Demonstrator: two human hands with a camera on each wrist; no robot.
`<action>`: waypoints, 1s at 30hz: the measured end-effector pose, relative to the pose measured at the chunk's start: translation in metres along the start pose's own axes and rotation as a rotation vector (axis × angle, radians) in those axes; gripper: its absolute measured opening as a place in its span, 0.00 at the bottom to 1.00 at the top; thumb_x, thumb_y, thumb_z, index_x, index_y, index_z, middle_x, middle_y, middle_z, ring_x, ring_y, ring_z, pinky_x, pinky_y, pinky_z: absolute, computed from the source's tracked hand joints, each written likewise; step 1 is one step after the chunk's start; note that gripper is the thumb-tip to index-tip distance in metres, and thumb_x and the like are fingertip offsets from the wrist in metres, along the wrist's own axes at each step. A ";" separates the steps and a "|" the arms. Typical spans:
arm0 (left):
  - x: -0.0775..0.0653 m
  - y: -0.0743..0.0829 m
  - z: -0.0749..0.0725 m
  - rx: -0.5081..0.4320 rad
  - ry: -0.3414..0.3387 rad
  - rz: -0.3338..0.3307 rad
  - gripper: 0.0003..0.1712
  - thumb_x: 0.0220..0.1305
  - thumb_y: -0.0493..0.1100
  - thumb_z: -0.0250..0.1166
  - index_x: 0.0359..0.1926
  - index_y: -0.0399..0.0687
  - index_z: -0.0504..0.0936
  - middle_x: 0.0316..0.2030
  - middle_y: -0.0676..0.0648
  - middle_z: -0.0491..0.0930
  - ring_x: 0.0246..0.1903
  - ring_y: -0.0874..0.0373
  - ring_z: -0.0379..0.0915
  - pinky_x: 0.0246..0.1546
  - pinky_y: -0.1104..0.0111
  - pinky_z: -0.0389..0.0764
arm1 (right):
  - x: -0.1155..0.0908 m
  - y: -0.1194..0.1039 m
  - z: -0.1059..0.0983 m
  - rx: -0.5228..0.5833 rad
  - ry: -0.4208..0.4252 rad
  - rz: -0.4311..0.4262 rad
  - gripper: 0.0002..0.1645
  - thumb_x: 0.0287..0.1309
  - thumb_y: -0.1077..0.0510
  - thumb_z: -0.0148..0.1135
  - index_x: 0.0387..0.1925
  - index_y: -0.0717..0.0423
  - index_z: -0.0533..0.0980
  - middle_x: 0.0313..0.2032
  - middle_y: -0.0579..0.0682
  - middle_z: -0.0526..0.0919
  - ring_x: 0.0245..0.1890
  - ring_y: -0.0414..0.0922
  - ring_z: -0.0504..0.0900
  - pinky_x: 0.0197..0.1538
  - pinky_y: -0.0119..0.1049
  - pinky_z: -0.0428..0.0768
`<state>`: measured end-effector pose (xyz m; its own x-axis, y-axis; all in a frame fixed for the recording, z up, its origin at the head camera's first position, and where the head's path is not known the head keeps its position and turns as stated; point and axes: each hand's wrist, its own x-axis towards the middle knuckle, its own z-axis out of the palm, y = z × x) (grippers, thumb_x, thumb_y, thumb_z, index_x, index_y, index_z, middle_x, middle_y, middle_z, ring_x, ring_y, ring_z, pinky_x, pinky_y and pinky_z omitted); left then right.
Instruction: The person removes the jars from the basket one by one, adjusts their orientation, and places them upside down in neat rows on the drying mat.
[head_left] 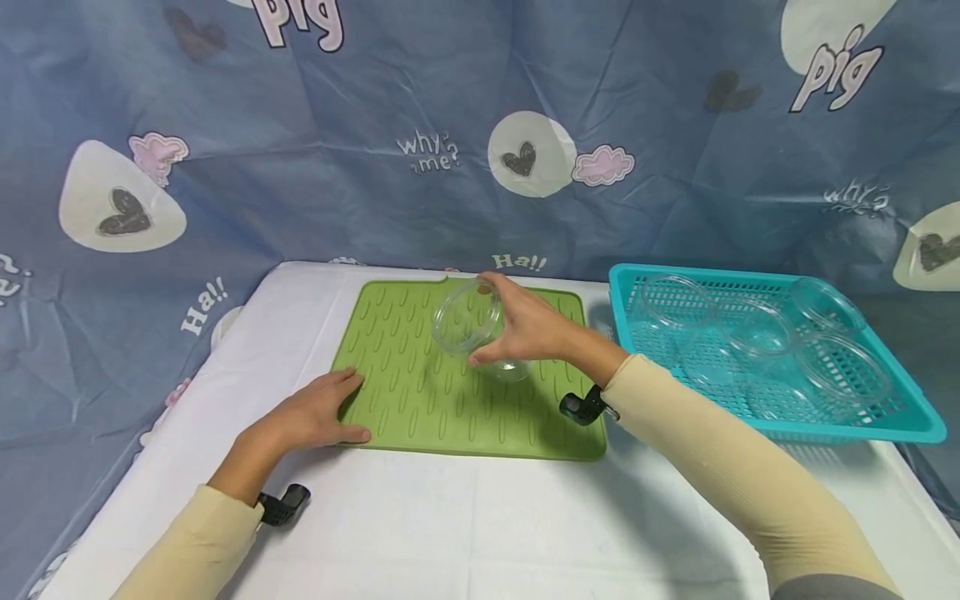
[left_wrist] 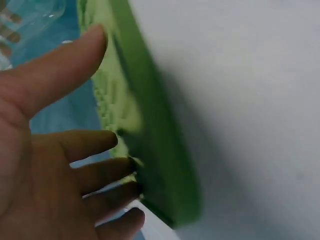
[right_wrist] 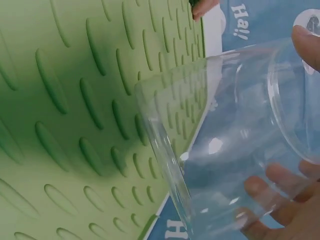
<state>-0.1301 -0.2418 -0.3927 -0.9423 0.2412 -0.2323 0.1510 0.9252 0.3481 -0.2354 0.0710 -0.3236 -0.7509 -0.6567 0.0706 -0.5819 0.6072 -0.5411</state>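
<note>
My right hand (head_left: 532, 325) grips a clear round cup (head_left: 459, 323) and holds it tilted above the green mat (head_left: 405, 400). In the right wrist view the cup (right_wrist: 215, 125) is see-through, and several fingertips show through its wall, with the thumb on the opposite side near one rim. At the mat's left edge is my left hand (head_left: 318, 412), its fingers spread and relaxed. The left wrist view shows the fingertips of that hand (left_wrist: 60, 170) at the mat's raised edge (left_wrist: 155, 125), the thumb apart from them. Raised oval ridges cover the mat.
On the right stands a teal perforated basket (head_left: 926, 427) holding several clear round containers (head_left: 843, 367). Mat and basket stand on a white-covered table (head_left: 390, 525). Behind hangs a blue printed cloth (head_left: 360, 208).
</note>
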 end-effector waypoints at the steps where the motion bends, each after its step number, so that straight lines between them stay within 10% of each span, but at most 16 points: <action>1: 0.001 0.002 -0.003 -0.001 0.020 0.011 0.52 0.57 0.56 0.72 0.70 0.26 0.62 0.71 0.25 0.59 0.70 0.27 0.55 0.68 0.38 0.64 | -0.001 -0.001 0.000 -0.012 0.006 -0.008 0.71 0.38 0.40 0.81 0.76 0.57 0.50 0.69 0.58 0.68 0.67 0.56 0.71 0.66 0.52 0.75; 11: -0.001 0.033 -0.021 -0.229 0.262 0.109 0.36 0.74 0.56 0.54 0.74 0.41 0.61 0.71 0.34 0.63 0.69 0.33 0.61 0.65 0.37 0.67 | -0.014 -0.010 0.005 -0.177 0.095 -0.057 0.72 0.34 0.33 0.81 0.74 0.56 0.55 0.68 0.53 0.72 0.66 0.55 0.72 0.69 0.56 0.70; 30: 0.011 0.099 -0.019 -0.457 0.239 0.220 0.65 0.55 0.58 0.74 0.80 0.54 0.40 0.77 0.41 0.51 0.67 0.41 0.66 0.62 0.48 0.77 | -0.031 -0.038 0.029 -0.402 0.206 -0.209 0.65 0.37 0.30 0.78 0.72 0.52 0.59 0.69 0.50 0.71 0.64 0.54 0.72 0.61 0.52 0.72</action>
<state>-0.1315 -0.1530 -0.3437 -0.9527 0.2921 0.0841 0.2571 0.6268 0.7355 -0.1812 0.0550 -0.3290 -0.6281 -0.7053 0.3288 -0.7703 0.6234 -0.1344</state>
